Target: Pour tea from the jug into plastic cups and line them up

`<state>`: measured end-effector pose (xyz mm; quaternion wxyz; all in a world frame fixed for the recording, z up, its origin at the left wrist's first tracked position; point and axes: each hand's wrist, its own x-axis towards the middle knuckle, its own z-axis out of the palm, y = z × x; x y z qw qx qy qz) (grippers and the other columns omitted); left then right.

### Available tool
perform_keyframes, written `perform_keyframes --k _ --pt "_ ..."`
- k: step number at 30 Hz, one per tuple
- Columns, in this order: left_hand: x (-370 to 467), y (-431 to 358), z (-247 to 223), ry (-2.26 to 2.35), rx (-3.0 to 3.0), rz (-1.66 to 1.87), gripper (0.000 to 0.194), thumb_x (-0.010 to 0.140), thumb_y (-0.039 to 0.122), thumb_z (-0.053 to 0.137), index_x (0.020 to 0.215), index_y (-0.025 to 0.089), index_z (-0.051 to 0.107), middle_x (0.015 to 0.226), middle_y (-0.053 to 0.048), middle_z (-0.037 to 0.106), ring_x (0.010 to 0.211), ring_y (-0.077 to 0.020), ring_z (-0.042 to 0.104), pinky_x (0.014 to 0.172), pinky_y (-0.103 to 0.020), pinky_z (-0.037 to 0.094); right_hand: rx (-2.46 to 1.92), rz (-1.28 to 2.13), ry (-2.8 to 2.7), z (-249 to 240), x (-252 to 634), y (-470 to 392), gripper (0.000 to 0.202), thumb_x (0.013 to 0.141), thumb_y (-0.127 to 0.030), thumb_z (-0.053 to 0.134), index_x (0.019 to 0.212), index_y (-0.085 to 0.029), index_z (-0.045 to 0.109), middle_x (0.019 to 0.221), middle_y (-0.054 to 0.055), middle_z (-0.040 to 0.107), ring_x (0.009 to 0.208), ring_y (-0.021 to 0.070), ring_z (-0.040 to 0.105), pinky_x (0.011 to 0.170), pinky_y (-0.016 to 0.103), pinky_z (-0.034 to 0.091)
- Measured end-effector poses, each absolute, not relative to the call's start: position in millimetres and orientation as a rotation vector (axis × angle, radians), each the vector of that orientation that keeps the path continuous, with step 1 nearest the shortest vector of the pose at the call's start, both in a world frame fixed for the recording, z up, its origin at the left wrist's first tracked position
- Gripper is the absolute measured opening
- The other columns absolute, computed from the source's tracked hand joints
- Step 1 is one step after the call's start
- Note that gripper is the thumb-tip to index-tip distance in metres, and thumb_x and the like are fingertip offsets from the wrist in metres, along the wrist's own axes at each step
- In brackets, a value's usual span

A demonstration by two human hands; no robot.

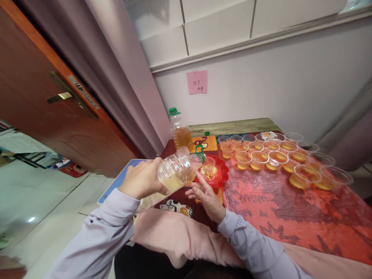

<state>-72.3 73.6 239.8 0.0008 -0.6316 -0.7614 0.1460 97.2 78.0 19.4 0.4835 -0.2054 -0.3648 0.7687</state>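
My left hand [143, 179] is wrapped round a clear plastic bottle [176, 170] with yellowish liquid, tilted so its mouth points right over a red scalloped plate [222, 174]. A green ring handle hangs at the bottle's neck. On that plate stands a small clear cup [208, 166] holding some amber liquid. My right hand [207, 197], palm up with fingers apart, is below the bottle's neck at the plate's near edge and holds nothing. Several clear cups of amber liquid [260, 158] stand in rows to the right.
Behind the tilted bottle stands a second bottle [182, 137] with a green cap, part full of amber liquid. A loose green cap [207, 133] lies near the table's back. The table's red cover [261, 209] extends right. A wooden door [58, 100] is at the left.
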Motion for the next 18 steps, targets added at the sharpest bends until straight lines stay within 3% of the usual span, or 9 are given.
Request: perform_keyframes --k 11,15,18 --pt "-83.6 76.7 228.4 -2.354 -1.98 0.38 0.078 0.048 0.052 0.093 0.116 0.026 0.064 0.118 -0.011 0.077 0.11 -0.0409 0.072 0.087 -0.046 0.052 -0.491 1.885 -0.872 15.2 93.7 78.9 0.104 0.085 -0.052 0.087 0.17 -0.03 0.032 0.117 0.007 0.075 0.093 0.018 0.076 0.083 0.032 0.059" --pt "-99.9 78.6 212.1 -2.29 -2.034 0.211 0.081 0.045 0.055 0.094 0.116 0.026 0.067 0.109 -0.01 0.077 0.101 -0.0388 0.074 0.088 -0.047 0.053 -0.504 1.864 -0.889 13.7 95.3 80.3 0.098 0.086 -0.051 0.086 0.168 -0.032 0.036 0.117 0.007 0.075 0.094 0.019 0.076 0.084 0.034 0.059" --pt "-114.7 77.2 190.9 -2.332 -2.056 -0.069 0.089 0.037 0.052 0.098 0.118 0.028 0.07 0.108 -0.008 0.078 0.104 -0.0408 0.074 0.09 -0.051 0.055 -0.508 1.813 -0.92 14.4 98.3 82.6 0.092 0.087 -0.048 0.086 0.166 -0.036 0.04 0.12 0.006 0.074 0.096 0.0192 0.075 0.085 0.035 0.06"
